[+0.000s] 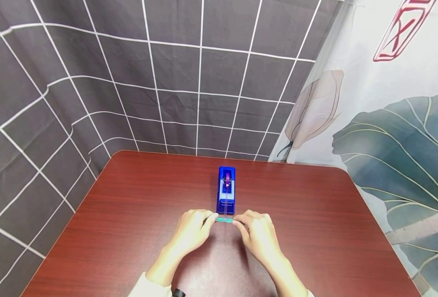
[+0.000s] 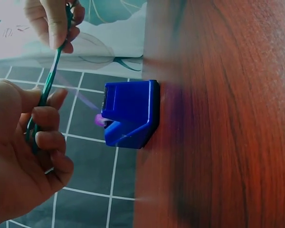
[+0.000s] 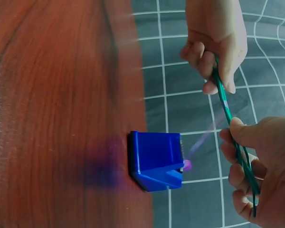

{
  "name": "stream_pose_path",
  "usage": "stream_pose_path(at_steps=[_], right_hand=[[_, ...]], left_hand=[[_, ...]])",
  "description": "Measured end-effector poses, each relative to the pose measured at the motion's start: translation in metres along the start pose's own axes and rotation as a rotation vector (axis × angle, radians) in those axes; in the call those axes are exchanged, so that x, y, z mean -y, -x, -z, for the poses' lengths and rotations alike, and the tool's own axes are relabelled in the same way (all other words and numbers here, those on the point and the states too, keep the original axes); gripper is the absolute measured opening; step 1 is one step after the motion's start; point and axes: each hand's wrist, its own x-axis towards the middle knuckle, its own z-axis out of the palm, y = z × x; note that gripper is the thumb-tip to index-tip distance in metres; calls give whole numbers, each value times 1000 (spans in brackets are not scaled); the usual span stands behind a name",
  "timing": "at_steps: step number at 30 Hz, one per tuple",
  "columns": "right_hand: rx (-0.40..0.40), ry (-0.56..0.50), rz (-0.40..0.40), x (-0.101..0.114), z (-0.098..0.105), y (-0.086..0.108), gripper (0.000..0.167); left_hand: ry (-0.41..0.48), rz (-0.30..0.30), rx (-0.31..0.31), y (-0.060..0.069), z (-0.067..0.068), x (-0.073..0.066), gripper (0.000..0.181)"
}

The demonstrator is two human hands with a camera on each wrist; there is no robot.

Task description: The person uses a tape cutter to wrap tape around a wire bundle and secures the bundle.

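A bundle of thin green strands (image 1: pixel 224 220) is stretched between both hands, just in front of a blue tape dispenser (image 1: pixel 226 202). My left hand (image 1: pixel 193 229) pinches its left end between thumb and fingers. The other end is pinched by my right hand (image 1: pixel 259 234), and loose strands (image 3: pixel 251 178) hang past its fingers in the right wrist view. From the dispenser's cutting edge, a see-through purple strip of tape (image 2: pixel 80 93) runs up to the bundle's middle and appears to touch it. Both wrist views show the bundle held above the tabletop.
The dispenser stands on a reddish-brown wooden table (image 1: pixel 137 198) with rounded far corners. Behind the table hangs a dark grey curtain (image 1: pixel 174 70) with white grid lines. A white curtain with leaf prints (image 1: pixel 401 140) hangs at the right.
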Motion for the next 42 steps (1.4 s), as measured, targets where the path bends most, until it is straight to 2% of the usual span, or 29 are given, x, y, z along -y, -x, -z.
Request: stream_pose_path(at_steps=[5, 10, 14, 17, 23, 25, 28, 35, 42], right_hand=[[13, 29, -19, 1, -3, 3, 5], [98, 48, -56, 3, 1, 1, 11], [157, 57, -67, 4, 4, -1, 11], [211, 30, -100, 3, 5, -3, 12], [372, -86, -231, 3, 7, -7, 12], [398, -112, -251, 4, 8, -8, 10], [408, -118, -261, 4, 8, -9, 9], [428, -84, -329, 4, 5, -7, 37], [415, -92, -379, 4, 1, -7, 27]], left_hand=[[49, 26, 51, 1, 0, 2, 19], [63, 28, 87, 2, -3, 5, 16], [63, 30, 87, 3, -6, 5, 15], [69, 34, 78, 4, -7, 5, 14], [68, 35, 69, 6, -9, 6, 13], [71, 34, 65, 7, -9, 6, 13], [76, 34, 60, 8, -10, 6, 13], [66, 18, 37, 9, -10, 5, 10], [49, 8, -17, 9, -12, 5, 7]])
